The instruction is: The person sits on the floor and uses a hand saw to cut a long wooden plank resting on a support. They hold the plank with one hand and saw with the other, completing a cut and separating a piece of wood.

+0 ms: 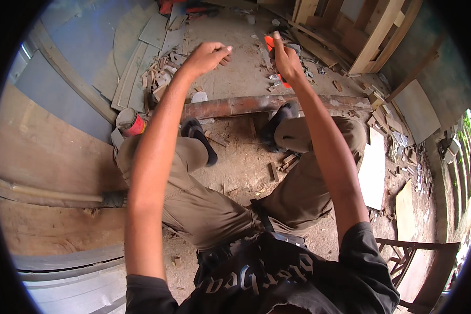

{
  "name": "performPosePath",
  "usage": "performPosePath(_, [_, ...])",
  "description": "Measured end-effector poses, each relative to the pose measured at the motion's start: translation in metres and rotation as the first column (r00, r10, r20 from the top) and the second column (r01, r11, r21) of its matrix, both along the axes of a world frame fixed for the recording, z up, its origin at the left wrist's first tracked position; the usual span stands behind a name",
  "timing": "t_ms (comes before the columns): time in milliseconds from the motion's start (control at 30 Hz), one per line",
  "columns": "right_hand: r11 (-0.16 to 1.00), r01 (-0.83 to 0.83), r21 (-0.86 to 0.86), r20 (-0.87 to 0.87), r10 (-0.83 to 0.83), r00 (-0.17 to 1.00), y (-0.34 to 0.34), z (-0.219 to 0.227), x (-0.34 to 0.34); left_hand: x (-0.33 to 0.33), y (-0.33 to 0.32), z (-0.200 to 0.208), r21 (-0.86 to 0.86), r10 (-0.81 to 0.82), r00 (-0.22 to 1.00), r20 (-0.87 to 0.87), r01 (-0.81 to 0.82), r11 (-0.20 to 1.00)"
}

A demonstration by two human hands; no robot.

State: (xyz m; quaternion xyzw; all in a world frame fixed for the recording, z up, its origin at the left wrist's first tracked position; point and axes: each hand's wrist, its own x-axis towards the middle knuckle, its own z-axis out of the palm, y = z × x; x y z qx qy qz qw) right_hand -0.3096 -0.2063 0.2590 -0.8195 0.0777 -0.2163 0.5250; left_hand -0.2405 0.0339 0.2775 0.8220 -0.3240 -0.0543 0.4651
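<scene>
My left hand (208, 58) is raised over the floor beyond my knees, with its fingers curled and the thumb lying along them. Whether anything small is pinched in it is hidden. To its right, my right hand (287, 60) is closed around a bright orange, narrow object (269, 43). One end of it sticks out past the thumb, and more orange shows below the fist; its exact kind is covered by the fingers. The two hands are apart. Nearer to me than both hands, a reddish-brown wooden beam (230, 106) lies across the floor in front of my feet.
A red-labelled paint can (130, 122) stands left of my knee. Wood offcuts (165, 70) pile up at the far left. Wooden frames (377, 36) lean at the far right. A white sheet (372, 170) lies beside my right leg, and a dark metal frame (424, 246) stands at lower right.
</scene>
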Motion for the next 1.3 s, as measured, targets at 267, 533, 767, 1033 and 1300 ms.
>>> performPosePath(267, [0.902,-0.418,-0.106,-0.44,0.334,0.834,-0.033,-0.061,0.083,0.07,0.007,-0.004,0.16,0.025,0.932,0.362,-0.089,0.983])
performPosePath(533, [0.744,-0.354,-0.566,-0.572,-0.045,0.819,-0.031,-0.321,0.113,0.137,0.001,-0.162,0.435,-0.139,0.99,-0.039,0.142,0.889])
performPosePath(767, [0.709,-0.368,-0.601,-0.586,-0.078,0.807,-0.02,-0.38,0.116,0.189,0.013,-0.2,0.179,-0.031,0.906,-0.423,0.116,0.977])
performPosePath(1033, [0.924,-0.035,-0.381,-0.448,-0.151,0.881,0.06,-0.31,0.096,0.196,0.053,-0.239,0.156,0.231,0.726,-0.648,-0.171,0.973])
performPosePath(1300, [0.997,0.065,0.042,-0.477,-0.037,0.878,0.12,-0.059,0.107,0.113,0.005,-0.087,-0.035,0.35,0.481,-0.804,-0.625,0.78])
